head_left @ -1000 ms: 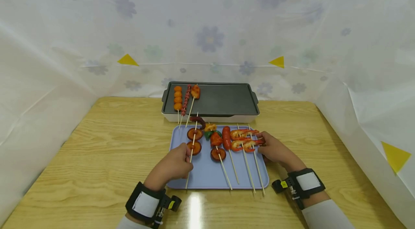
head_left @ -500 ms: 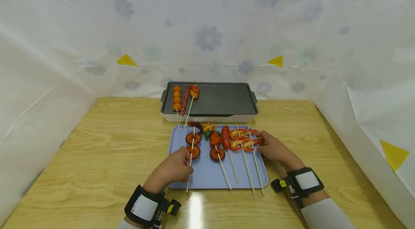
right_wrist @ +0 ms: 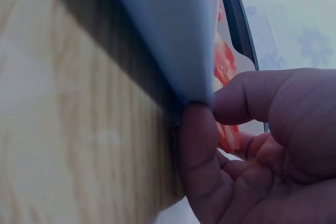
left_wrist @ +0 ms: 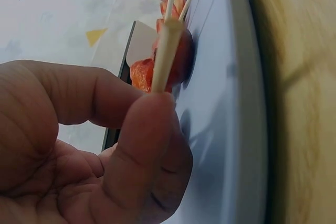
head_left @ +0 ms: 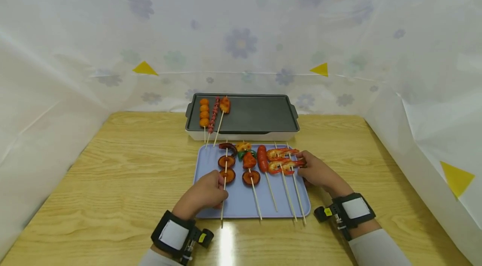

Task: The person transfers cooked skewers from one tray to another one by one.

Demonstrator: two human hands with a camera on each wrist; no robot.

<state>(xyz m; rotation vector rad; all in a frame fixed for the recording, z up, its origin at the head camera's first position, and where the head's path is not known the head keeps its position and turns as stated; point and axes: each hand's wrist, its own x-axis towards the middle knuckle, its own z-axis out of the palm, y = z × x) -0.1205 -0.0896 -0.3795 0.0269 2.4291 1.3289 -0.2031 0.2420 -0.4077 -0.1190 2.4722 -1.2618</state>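
My left hand [head_left: 205, 190] pinches the stick of a skewer between thumb and forefinger, over the left part of the lilac tray [head_left: 241, 211]. That skewer [head_left: 226, 162] carries two round brown slices, like mushroom, and a dark red curled tentacle. Its stick end [left_wrist: 167, 56] shows close up in the left wrist view. At the tray's right side, my right hand [head_left: 316, 170] grips the rim [right_wrist: 173, 30] between thumb and finger, beside the shrimp skewers [head_left: 280, 166]. Between the hands lie a sausage skewer [head_left: 262, 159] and a mixed skewer [head_left: 249, 160].
Behind the tray stands a black griddle [head_left: 260, 111] with a pale base. On its left side rest a skewer of orange balls [head_left: 204, 113], a thin pinkish-red skewer [head_left: 214, 115] and a browned meat skewer [head_left: 224, 105]. Patterned white sheeting [head_left: 241, 44] encloses the wooden table [head_left: 124, 174].
The skewer in my left hand has come slightly towards me and swung straighter. The mixed skewer's stick end has shifted left. My right hand keeps its hold on the tray.
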